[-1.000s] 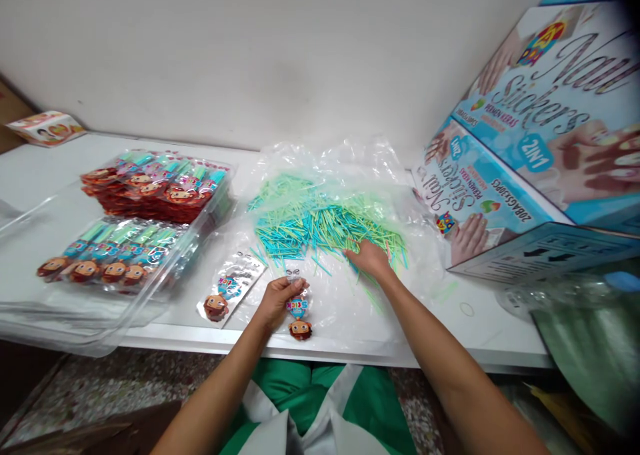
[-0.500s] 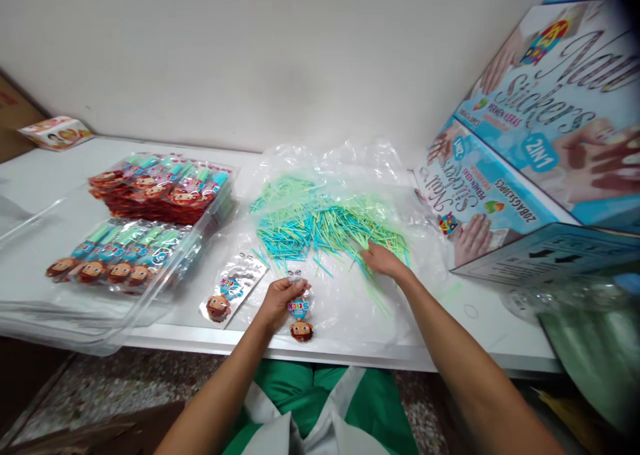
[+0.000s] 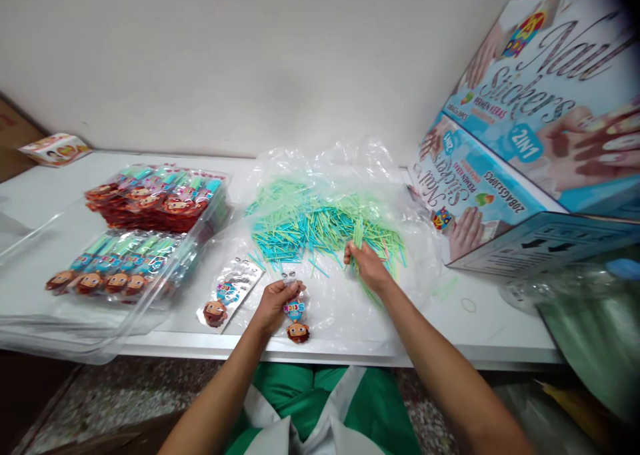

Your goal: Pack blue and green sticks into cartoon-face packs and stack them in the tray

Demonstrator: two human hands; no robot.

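My left hand (image 3: 275, 304) pinches the upper part of a small printed packet (image 3: 298, 321), which has a cartoon head at its lower end and the word "Stick" on it. My right hand (image 3: 367, 265) is closed around a bunch of thin green sticks (image 3: 359, 233) that poke up above the fist. Behind both hands a loose pile of blue and green sticks (image 3: 285, 231) lies on and partly under a clear plastic sheet (image 3: 320, 301). Flat on the table, left of my left hand, rests another silvery packet (image 3: 230, 291) with the same print.
At the left, a clear plastic tray (image 3: 125, 325) holds stacked filled packets (image 3: 120, 261). Large blue "Nail Stickers" boxes (image 3: 500, 161) stand at the right. A small carton (image 3: 56, 149) sits at the far left, and clear plastic (image 3: 560, 291) lies at the right table edge.
My right hand has drawn slightly left and back from the pile, and its fingers are now closed around a bunch of green sticks. The left hand still holds the packet.
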